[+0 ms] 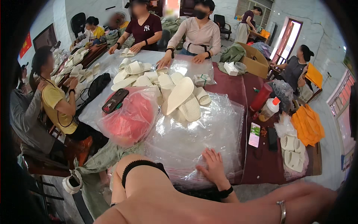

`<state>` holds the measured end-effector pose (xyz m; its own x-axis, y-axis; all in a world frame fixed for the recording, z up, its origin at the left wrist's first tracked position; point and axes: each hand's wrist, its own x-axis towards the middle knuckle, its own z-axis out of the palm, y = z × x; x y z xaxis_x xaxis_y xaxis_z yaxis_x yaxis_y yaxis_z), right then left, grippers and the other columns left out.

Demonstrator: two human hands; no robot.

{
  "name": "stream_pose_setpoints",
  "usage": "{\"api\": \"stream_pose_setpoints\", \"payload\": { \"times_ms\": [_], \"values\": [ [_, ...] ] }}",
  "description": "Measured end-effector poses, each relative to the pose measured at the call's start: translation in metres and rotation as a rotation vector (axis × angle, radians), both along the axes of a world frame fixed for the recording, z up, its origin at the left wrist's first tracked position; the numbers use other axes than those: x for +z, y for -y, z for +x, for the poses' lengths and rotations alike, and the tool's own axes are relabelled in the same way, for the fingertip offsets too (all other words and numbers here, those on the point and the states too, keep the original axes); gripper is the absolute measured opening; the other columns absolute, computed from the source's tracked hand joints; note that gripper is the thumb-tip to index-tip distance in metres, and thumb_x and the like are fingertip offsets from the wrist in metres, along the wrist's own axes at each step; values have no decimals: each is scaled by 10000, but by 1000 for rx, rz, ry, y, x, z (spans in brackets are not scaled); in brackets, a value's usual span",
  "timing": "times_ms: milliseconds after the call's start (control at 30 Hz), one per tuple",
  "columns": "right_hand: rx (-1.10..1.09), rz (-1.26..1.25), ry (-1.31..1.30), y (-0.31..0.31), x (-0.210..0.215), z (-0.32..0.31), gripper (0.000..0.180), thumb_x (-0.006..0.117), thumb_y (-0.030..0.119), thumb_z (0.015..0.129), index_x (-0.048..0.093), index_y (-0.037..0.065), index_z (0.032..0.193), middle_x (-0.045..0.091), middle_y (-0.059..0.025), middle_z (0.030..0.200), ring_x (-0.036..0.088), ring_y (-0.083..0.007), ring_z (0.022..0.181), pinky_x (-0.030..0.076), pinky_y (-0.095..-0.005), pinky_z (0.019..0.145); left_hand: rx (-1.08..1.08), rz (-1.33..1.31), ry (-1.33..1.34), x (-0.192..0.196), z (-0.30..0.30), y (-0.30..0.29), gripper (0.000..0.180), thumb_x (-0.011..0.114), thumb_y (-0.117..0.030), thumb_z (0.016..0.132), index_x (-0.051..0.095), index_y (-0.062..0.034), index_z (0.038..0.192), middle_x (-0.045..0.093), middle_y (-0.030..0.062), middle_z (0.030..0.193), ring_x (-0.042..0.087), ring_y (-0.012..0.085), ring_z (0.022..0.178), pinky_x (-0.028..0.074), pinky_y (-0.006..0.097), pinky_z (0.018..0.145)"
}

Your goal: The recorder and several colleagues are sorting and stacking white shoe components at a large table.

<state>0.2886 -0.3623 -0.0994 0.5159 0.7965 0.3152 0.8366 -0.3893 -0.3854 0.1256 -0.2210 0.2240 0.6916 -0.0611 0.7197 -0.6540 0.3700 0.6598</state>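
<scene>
My right hand (pixel 214 167) lies palm down with fingers spread on a stack of clear plastic bags (pixel 194 140). It wears a black wristband. Close to the lens, a large bare arm (pixel 223 207) with a silver bracelet (pixel 282 211) crosses the lower edge; whose it is I cannot tell. A black scalloped band (pixel 143 164) wraps its left end. What may be my left hand (pixel 118 190) shows behind it, fingers hidden. Ahead lies a heap of cream slippers (pixel 164 82), beside a pink bundle in clear plastic (pixel 128 121) with a black phone-like device (pixel 115 100) on top.
Across the table stand two people (pixel 143 28), (pixel 199 35); others sit along the left. At right are a red flask (pixel 261 97), a bottle with orange cap (pixel 269 109), a lit phone (pixel 254 135), orange cloths (pixel 307 125) and bagged slippers (pixel 293 158). A cardboard box (pixel 255 67) stands behind.
</scene>
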Motion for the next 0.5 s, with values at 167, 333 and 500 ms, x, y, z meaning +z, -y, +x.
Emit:
{"api": "stream_pose_setpoints", "payload": {
  "times_ms": [167, 333, 500],
  "values": [
    [21, 9, 10, -2, 1, 0, 665, 645, 536, 863, 551, 47, 1304, 488, -164, 1429, 404, -384, 1360, 220, -557, 1139, 0, -15, 23, -7, -4, 2, 623, 233, -532, 1035, 628, -53, 973, 632, 279, 1068, 623, 395, 1068, 499, 526, 924],
    [-7, -8, 29, 1, -4, 1, 646, 675, 503, 848, 550, 56, 1297, 495, -151, 1424, 402, -373, 1368, 239, -556, 1131, -27, -34, 70, -12, 5, 8, 612, 240, -518, 1037, 630, -50, 977, 628, 281, 1082, 622, 395, 1073, 497, 523, 929],
    [19, -5, 23, -3, -6, -2, 654, 644, 528, 868, 546, 59, 1312, 480, -151, 1438, 393, -371, 1375, 229, -555, 1137, -23, -34, 93, -26, 28, 80, 601, 247, -505, 1038, 633, -48, 982, 624, 282, 1095, 620, 394, 1077, 495, 520, 935]
  ]
}}
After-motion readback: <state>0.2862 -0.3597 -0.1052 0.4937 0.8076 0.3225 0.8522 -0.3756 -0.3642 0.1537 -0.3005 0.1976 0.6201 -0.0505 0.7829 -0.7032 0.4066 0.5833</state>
